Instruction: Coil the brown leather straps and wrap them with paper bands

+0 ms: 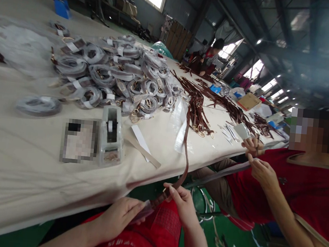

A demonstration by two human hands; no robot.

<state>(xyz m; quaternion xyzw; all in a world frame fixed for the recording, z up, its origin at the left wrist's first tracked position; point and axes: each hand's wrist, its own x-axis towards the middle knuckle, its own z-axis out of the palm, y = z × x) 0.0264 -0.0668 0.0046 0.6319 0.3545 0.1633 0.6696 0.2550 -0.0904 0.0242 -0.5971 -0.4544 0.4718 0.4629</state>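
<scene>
A brown strap runs from the pile of brown straps over the table edge to my lap. My right hand pinches it near a metal buckle. My left hand holds a clear plastic sleeve at the strap's lower end, thumb on top. On the table, a tape dispenser stands beside a blurred flat item. Behind them lies a heap of coiled straps in plastic wrap, with one coil apart at the left.
White and beige strips and clear plastic sleeves lie on the pale table. At the right sits a person in red, hands on a wrapped strap. Another person is at the far end.
</scene>
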